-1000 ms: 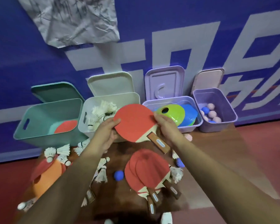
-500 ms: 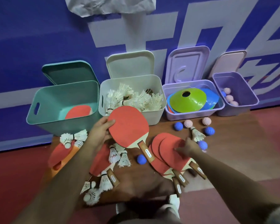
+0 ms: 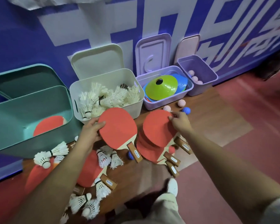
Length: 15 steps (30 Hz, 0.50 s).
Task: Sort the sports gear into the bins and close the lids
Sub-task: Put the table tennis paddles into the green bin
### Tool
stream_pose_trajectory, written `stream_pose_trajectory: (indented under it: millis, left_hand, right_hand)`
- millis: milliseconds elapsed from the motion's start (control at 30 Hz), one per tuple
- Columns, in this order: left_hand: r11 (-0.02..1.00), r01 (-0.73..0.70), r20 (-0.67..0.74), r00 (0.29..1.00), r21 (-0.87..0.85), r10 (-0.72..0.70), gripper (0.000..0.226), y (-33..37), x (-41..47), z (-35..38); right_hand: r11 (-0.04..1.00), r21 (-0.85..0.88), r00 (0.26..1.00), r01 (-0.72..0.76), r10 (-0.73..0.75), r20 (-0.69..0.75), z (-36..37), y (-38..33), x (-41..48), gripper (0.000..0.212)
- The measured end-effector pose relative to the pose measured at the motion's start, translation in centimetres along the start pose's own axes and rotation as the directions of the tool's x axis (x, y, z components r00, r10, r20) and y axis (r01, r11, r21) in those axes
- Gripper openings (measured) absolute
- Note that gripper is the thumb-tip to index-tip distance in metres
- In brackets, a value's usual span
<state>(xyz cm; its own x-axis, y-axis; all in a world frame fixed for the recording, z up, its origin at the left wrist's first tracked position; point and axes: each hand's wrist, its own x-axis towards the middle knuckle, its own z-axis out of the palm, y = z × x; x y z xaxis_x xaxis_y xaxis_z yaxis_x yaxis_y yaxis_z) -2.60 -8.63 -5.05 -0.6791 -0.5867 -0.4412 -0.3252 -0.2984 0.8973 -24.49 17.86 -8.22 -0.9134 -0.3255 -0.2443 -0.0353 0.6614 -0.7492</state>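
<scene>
My left hand [image 3: 90, 132] grips a red table-tennis paddle [image 3: 118, 129] by the blade's left edge, in front of the white bin [image 3: 136, 101]. My right hand [image 3: 179, 122] pinches the far edge of the top paddle of a stack of red paddles [image 3: 155, 135] on the wooden board. The teal bin [image 3: 31, 139] at the left holds one red paddle [image 3: 48, 125]. The white bin is full of shuttlecocks [image 3: 107, 97]. A lilac bin [image 3: 163, 104] holds flat cones [image 3: 162, 86], and the far purple bin [image 3: 205, 73] holds pink spiky balls [image 3: 194, 78].
All bin lids lean open against the blue wall. Loose shuttlecocks [image 3: 50, 155], another paddle [image 3: 89, 168], an orange cone [image 3: 34, 177], and blue [image 3: 186, 110] and pink spiky balls [image 3: 181, 103] lie on the board. My shoe [image 3: 172, 186] is at the board's near edge.
My right hand let go of the first paddle, reached down to the stack and now pinches its top paddle. My left hand still holds the first paddle, now lower.
</scene>
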Motion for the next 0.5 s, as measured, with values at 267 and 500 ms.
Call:
stream_pose_trajectory:
  millis: [267,500]
  left_hand:
    - [0.997,-0.079,0.035,0.996,0.018,0.078,0.012,2.7,-1.3,2.5]
    - [0.972,-0.078,-0.022,0.997,-0.223,0.075,0.020,3.5,-4.6,2.1]
  right_hand:
    - [0.822,0.567,0.996,-0.063,0.011,0.094,-1.4,-9.5,-3.2,0.015]
    - [0.880,0.474,0.975,0.030,-0.130,0.179,3.3,-12.7,-3.4,0.014]
